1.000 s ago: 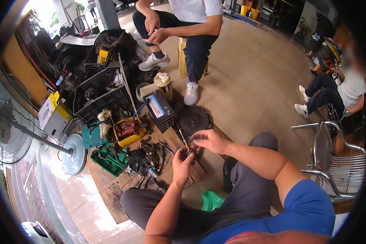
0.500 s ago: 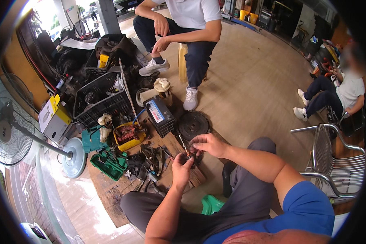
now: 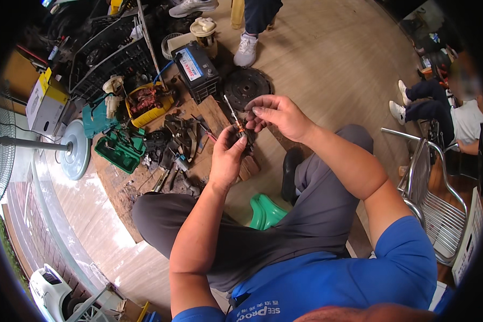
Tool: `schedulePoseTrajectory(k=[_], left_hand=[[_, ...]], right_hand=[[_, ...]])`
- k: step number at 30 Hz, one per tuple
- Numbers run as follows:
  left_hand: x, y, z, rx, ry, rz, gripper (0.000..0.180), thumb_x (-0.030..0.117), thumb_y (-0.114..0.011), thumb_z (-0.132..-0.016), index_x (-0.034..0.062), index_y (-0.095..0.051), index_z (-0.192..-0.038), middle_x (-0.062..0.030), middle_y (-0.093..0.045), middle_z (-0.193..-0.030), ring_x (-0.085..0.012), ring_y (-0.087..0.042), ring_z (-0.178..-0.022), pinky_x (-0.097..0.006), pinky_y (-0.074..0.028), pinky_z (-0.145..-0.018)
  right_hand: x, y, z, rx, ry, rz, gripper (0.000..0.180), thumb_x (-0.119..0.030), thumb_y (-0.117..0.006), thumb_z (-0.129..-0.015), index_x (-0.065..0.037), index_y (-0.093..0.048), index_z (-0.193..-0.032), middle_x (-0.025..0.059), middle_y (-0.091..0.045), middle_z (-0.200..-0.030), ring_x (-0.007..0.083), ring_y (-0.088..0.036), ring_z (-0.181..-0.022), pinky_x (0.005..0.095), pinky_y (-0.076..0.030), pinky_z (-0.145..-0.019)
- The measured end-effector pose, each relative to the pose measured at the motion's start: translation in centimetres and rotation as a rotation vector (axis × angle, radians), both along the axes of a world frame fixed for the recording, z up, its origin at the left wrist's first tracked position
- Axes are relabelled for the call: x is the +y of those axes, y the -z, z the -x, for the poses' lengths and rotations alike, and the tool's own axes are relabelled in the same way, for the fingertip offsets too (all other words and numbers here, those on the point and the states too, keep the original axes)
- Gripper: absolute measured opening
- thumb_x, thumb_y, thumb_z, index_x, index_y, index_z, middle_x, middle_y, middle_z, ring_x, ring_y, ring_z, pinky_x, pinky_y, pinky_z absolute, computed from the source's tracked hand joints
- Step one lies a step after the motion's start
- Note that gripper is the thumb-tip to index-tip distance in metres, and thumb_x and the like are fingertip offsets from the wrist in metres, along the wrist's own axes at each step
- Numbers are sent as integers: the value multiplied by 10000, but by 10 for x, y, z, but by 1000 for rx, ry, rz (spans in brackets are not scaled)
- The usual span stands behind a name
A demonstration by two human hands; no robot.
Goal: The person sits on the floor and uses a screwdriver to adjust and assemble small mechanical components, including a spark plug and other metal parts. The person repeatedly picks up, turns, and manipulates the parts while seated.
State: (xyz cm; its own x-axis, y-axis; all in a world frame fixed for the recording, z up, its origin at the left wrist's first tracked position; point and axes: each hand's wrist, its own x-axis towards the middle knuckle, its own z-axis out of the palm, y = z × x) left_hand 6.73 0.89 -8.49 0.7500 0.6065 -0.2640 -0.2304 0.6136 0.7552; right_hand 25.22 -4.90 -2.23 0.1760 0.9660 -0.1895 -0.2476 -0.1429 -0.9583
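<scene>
My left hand (image 3: 228, 153) is closed around a slim tool (image 3: 232, 111) with a bright metal shaft pointing up and away and an orange part at the fingers. Its lower end is hidden in the hand. Just to the right, my right hand (image 3: 284, 119) hovers with thumb and forefinger brought together and the other fingers curled beside the tool. Whatever the pinch holds is too small to make out. Both hands are above the near right part of a worn wooden board (image 3: 212, 115).
On the board lie a green tool case (image 3: 115, 155), a yellow tray (image 3: 147, 119) of reddish parts and loose metal tools. A car battery (image 3: 195, 72) and black disc (image 3: 247, 88) stand beyond. A green stool (image 3: 265, 212) is between my legs; a metal chair (image 3: 434, 214) stands right.
The view has tipped downward, so things sit higher in the picture. The left hand still holds the tool; the right hand's fingers are slightly farther from it.
</scene>
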Motion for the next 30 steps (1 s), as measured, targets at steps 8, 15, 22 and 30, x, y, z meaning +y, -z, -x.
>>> schedulePoseTrajectory(k=[8,15,22,30], left_hand=[[3,3,-5,-86,24,32,334,89,-556,-989,4,-492,-1306,-86,-606,-1189,-182,-629,-995,-325,-536,-820],[4,5,1,-78,39,47,325,96,-539,-998,1,-500,-1306,-86,-632,-1147,-180,-642,-951,-306,-537,-782],[3,22,-4,-55,0,-49,337,83,-554,-981,-5,-513,-1304,-88,-640,-1135,-179,-645,-962,-322,-547,-813],[0,8,-5,-22,39,-46,278,57,-540,-982,8,-531,-1255,-75,-648,-1124,-171,-649,-951,-315,-550,-795]], right_hand=[[-1,-1,0,-204,-25,-17,221,-107,-591,-985,28,-607,-1160,84,-683,-1025,148,-669,-961,283,-541,-801],[-5,0,5,-201,-27,-20,231,-94,-599,-976,33,-602,-1168,96,-688,-1036,157,-668,-969,287,-542,-815],[-6,1,4,-242,-64,-13,239,-88,-607,-969,30,-603,-1178,105,-696,-1026,145,-659,-919,305,-560,-778],[-5,0,8,-177,-75,-29,259,-123,-624,-968,33,-612,-1174,52,-675,-1029,102,-627,-906,271,-544,-791]])
